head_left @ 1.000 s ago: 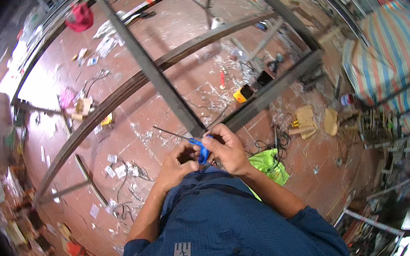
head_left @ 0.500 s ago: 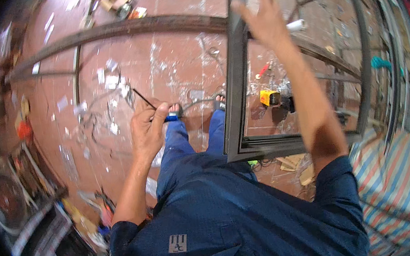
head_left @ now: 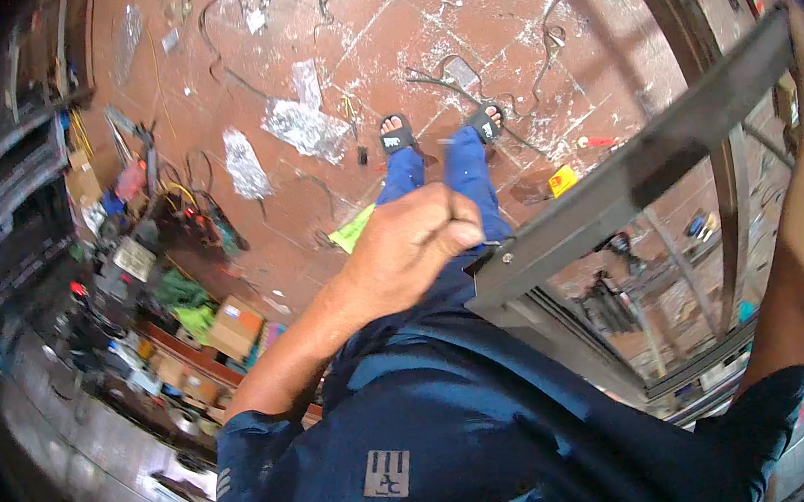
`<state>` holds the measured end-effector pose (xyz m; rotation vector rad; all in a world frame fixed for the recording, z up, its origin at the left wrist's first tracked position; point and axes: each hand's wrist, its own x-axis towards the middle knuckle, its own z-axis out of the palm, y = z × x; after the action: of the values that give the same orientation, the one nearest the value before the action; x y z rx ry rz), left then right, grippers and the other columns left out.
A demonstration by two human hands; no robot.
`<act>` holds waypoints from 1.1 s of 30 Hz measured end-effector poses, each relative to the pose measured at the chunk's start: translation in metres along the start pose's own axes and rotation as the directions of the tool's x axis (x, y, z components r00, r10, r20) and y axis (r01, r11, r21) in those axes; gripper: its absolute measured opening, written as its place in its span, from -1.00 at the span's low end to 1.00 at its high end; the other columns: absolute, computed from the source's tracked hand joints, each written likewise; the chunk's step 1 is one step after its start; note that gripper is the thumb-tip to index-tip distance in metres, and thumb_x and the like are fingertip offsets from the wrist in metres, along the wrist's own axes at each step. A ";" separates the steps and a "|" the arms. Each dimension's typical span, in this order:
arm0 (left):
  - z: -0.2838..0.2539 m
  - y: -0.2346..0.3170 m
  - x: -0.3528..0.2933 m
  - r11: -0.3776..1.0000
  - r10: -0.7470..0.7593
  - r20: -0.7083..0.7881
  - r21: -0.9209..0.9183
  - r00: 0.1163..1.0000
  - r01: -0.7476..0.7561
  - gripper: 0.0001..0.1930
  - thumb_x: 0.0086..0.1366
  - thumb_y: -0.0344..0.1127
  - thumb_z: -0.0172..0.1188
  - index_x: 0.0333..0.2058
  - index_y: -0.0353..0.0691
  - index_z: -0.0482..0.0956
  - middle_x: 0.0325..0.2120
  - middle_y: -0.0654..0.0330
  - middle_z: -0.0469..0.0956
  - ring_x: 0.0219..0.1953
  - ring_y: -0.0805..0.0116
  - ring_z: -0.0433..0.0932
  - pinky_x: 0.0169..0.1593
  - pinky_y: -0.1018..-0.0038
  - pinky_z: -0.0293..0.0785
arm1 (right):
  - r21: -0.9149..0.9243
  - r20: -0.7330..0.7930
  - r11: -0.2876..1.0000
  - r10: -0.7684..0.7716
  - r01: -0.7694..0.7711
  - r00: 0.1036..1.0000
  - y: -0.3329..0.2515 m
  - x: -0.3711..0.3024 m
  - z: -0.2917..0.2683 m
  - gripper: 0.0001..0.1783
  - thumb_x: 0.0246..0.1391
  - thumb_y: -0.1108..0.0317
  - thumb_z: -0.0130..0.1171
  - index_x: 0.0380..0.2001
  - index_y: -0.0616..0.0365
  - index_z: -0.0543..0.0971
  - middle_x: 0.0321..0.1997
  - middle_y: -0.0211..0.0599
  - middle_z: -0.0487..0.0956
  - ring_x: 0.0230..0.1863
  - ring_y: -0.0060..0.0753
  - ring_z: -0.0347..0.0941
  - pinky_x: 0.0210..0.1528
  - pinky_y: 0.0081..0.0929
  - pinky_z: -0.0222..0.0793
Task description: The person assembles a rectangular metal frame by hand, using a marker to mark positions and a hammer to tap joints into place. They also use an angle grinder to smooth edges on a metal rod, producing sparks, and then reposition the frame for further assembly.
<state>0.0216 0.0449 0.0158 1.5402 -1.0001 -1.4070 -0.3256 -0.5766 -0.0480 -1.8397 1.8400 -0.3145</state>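
A dark grey metal frame (head_left: pixel 647 161) slants across the right side, its near corner close to my waist. A screw head (head_left: pixel 508 258) shows at that corner. My left hand (head_left: pixel 420 239) is closed beside the corner, and the thin dark tip of a screwdriver (head_left: pixel 493 242) pokes out past its thumb. The hand hides the tool's handle. At the far right, my right hand (head_left: pixel 798 25) is at the frame's far end, its fingers mostly hidden.
A dark steel beam (head_left: pixel 677 21) runs behind the frame. Plastic wrap (head_left: pixel 306 129), cables and a yellow box (head_left: pixel 563 181) lie on the reddish tiled floor by my feet. Tools and cardboard boxes (head_left: pixel 234 329) crowd the left.
My view has turned. The metal frame now slants, with its corner near my left hand. My left hand has brought the screwdriver to that corner. My right hand has gone to the far right edge.
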 end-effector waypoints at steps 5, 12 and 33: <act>0.011 -0.012 0.009 0.997 -0.045 0.065 -0.055 0.997 0.049 -0.76 0.39 -0.24 0.33 -0.22 -0.29 0.52 -0.37 0.01 0.61 -0.30 0.03 0.65 -0.23 0.23 0.50 | 0.019 -0.016 0.992 0.124 -0.123 0.992 0.001 0.038 -0.019 -0.37 0.16 0.04 0.31 0.08 0.39 0.60 -0.03 -0.07 0.65 -0.08 -0.18 0.58 0.01 -0.25 0.50; 0.008 -0.018 0.036 0.995 -0.087 0.253 0.074 0.964 0.070 -0.71 0.41 -0.15 0.28 -0.12 -0.23 0.49 -0.38 -0.10 0.61 -0.25 -0.20 0.63 -0.24 0.02 0.44 | 0.229 -0.020 0.965 0.136 -0.128 0.990 -0.014 0.012 -0.008 -0.62 0.21 0.15 0.28 -0.12 0.29 0.64 -0.23 -0.24 0.63 -0.25 -0.25 0.56 -0.12 -0.27 0.52; 0.020 -0.005 0.051 0.843 0.369 0.349 0.265 0.862 -0.468 -0.63 0.32 0.08 0.31 -0.36 -0.12 0.52 -0.52 0.14 0.49 -0.42 0.02 0.56 -0.37 0.12 0.43 | 0.221 -0.118 0.968 0.151 -0.122 0.982 -0.041 -0.026 0.006 -0.57 0.14 0.20 0.33 -0.11 0.38 0.61 -0.25 -0.19 0.61 -0.28 -0.26 0.57 -0.18 -0.30 0.51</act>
<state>0.0048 -0.0022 -0.0084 1.2500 -1.7261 -1.1932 -0.2892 -0.5520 -0.0271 -1.5717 1.9289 -0.5733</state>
